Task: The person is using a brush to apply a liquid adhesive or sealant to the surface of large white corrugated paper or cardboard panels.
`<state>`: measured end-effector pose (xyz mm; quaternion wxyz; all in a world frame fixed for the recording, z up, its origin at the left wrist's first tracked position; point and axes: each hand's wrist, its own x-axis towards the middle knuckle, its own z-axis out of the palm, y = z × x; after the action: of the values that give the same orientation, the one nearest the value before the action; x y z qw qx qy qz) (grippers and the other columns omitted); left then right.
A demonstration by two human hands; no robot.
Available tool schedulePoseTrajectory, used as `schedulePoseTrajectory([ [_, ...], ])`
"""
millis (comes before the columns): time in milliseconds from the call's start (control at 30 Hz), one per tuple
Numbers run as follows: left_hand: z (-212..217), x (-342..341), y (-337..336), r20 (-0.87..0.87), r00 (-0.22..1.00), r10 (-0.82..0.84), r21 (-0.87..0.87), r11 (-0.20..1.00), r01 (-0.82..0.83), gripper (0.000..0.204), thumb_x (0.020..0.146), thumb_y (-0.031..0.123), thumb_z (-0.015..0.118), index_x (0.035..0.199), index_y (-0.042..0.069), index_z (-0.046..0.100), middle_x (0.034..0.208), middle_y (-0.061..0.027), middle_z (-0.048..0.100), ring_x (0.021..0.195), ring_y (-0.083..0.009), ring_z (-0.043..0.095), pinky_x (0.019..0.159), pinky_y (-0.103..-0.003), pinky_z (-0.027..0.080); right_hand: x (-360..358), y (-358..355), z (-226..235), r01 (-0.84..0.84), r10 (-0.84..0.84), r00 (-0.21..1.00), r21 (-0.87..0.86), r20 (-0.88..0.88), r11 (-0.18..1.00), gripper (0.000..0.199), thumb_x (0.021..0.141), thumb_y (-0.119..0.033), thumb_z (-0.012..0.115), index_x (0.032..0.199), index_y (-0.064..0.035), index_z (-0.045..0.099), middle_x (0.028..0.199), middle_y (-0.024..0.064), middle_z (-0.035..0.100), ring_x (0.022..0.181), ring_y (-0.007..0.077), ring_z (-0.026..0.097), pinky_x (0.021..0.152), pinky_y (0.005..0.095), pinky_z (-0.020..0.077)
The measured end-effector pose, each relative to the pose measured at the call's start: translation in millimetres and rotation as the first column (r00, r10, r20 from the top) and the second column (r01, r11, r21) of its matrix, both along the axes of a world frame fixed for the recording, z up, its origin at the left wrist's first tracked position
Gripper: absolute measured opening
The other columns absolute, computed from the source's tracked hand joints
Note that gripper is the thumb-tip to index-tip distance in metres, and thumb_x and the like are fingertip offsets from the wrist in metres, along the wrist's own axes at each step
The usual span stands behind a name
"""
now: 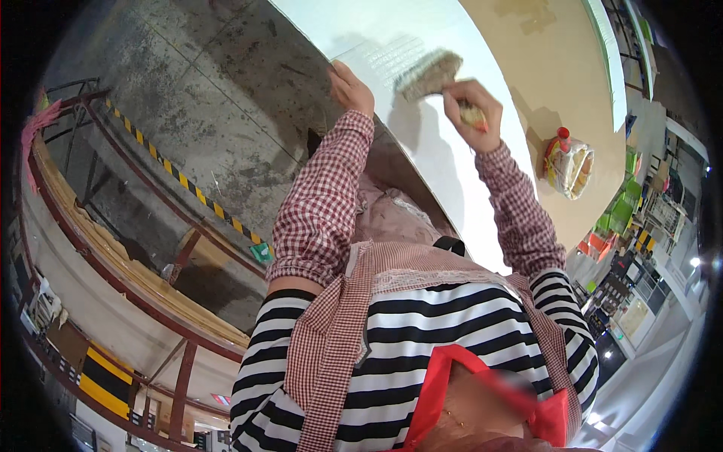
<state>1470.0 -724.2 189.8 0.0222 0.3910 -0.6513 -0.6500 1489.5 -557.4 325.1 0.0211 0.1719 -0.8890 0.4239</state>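
My right hand [477, 113] is closed round the handle of a wide flat brush [429, 76]. Its pale bristles lie against a white sheet [452, 41], beside a streaked, wet-looking patch. At the sheet's left edge my left hand [351, 90] is closed on the border, with some of its fingers hidden behind the edge. To the right of my right forearm stands a cut-open plastic jug [570, 167] with a red cap, pale smears on its inside.
A tan board surface [557, 75] lies beyond the white sheet to the right. On the left, a dark red metal rack [181, 384] stands near yellow-and-black floor tape [162, 162]. Shelves with green and orange items [623, 207] are at the far right.
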Motion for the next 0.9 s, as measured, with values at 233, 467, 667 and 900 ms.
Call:
schedulePoseTrajectory([
  [233,7,7,-7,-0.011,0.997,0.081,0.117,0.990,-0.079,0.071,0.097,0.049,0.022,0.140,-0.007,0.015,0.141,-0.0316,0.025,0.130,-0.0407,0.030,0.107,-0.043,0.028,61,57,24,0.071,-0.096,0.980,0.150,0.171,0.986,0.006,0.077,-0.002,0.063,0.075,0.0029,0.060,0.072,0.0084,0.060,0.063,0.0134,0.056,0.058,0.0249,0.0450],
  [467,-14,51,26,-0.005,0.999,-0.046,0.135,0.990,0.046,0.069,0.099,0.045,0.021,0.139,-0.010,0.016,0.145,-0.0293,0.019,0.134,-0.0361,0.025,0.110,-0.038,0.024,-74,-20,2,0.212,-0.183,0.975,-0.280,0.125,0.936,0.017,0.081,-0.015,0.069,0.082,0.0018,0.065,0.072,0.0034,0.061,0.065,0.0080,0.056,0.059,0.0224,0.0449],
  [667,-4,48,26,0.037,0.996,-0.078,0.032,0.997,0.077,0.070,0.098,0.048,0.019,0.139,-0.009,0.023,0.142,-0.0288,0.027,0.132,-0.0369,0.030,0.110,-0.041,0.025,-80,-12,-24,0.134,-0.122,0.988,-0.138,0.090,0.981,0.018,0.079,-0.015,0.071,0.082,0.0018,0.064,0.075,0.0083,0.063,0.068,0.0114,0.057,0.063,0.0265,0.0464],
  [900,19,46,24,0.072,0.997,-0.018,0.061,0.998,0.013,0.067,0.099,0.044,0.018,0.136,-0.011,0.027,0.141,-0.0301,0.029,0.131,-0.0381,0.030,0.109,-0.038,0.026,-44,32,16,0.077,-0.177,0.942,0.328,0.286,0.942,0.023,0.078,-0.019,0.064,0.068,0.0008,0.057,0.060,0.0056,0.054,0.058,0.0116,0.052,0.056,0.0275,0.0442],
])
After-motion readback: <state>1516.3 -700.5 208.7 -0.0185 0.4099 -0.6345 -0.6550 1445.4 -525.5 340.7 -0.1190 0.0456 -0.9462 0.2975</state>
